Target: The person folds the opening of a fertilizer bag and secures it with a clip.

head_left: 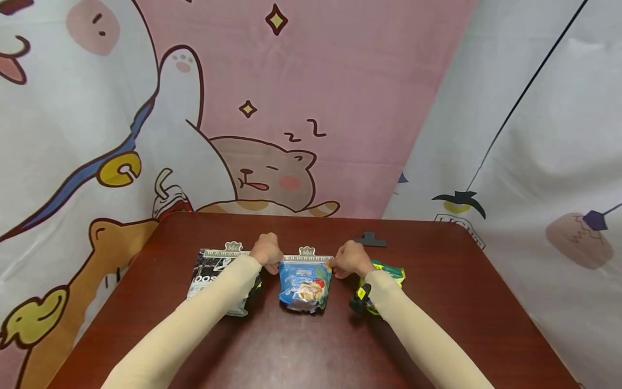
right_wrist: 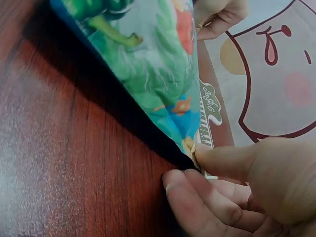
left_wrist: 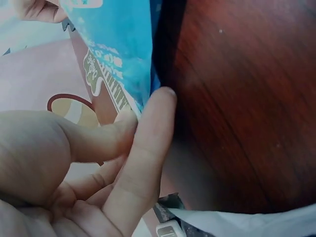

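Observation:
A blue food bag (head_left: 303,289) lies mid-table with a pale ruler-marked clip (head_left: 307,252) along its top edge. My left hand (head_left: 267,252) pinches the bag's top left corner between thumb and index finger, as the left wrist view shows close up. At the opposite top corner, my right hand (head_left: 351,258) pinches the bag (right_wrist: 148,64) between thumb and fingertips. In the right wrist view the clip (right_wrist: 211,106) shows behind the bag's upper edge.
Left of the blue bag lies a black-and-white bag (head_left: 206,270) with a similar clip (head_left: 233,247), partly behind my left sleeve. A green-and-yellow bag (head_left: 396,273) sits under my right forearm. Behind my right hand is a dark clip (head_left: 371,240). A printed cloth hangs beyond the table.

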A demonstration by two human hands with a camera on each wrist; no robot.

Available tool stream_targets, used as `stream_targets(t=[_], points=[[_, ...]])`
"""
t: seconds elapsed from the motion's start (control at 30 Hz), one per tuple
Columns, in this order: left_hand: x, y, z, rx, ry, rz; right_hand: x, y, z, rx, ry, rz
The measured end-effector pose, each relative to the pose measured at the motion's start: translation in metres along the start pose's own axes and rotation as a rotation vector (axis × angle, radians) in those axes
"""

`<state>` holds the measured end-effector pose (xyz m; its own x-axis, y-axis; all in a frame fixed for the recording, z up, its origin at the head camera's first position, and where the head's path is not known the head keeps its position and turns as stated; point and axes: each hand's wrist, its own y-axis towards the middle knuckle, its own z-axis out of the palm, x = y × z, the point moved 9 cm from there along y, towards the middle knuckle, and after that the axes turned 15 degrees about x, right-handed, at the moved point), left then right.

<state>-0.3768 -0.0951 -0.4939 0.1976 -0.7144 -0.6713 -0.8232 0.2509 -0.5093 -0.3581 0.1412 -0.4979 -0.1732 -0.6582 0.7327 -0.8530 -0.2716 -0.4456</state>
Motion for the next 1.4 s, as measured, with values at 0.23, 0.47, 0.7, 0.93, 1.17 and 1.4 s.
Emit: stream_targets(t=[0.23,0.47,0.7,0.93,1.17,1.4], points=[[-0.002,-0.011,-0.004,-0.03,0.017,0.012,0.007,-0.002,-0.003,0.044,-0.166,-0.044],[-0.019,-0.022,-0.012,-0.111,0.127,0.07,0.015,-0.017,-0.016,0.071,-0.273,-0.105],[-0.043,-0.034,-0.014,-0.164,0.097,0.153,0.008,-0.04,-0.037,0.036,-0.258,-0.127],[-0.069,-0.047,0.001,-0.181,0.001,0.268,-0.004,-0.061,-0.063,-0.002,-0.217,-0.115],[-0.087,-0.049,0.027,-0.085,-0.189,0.337,-0.023,-0.081,-0.082,-0.007,-0.083,-0.071],[-0.101,-0.038,0.064,0.097,-0.465,0.332,-0.044,-0.097,-0.092,0.058,0.15,-0.059]])
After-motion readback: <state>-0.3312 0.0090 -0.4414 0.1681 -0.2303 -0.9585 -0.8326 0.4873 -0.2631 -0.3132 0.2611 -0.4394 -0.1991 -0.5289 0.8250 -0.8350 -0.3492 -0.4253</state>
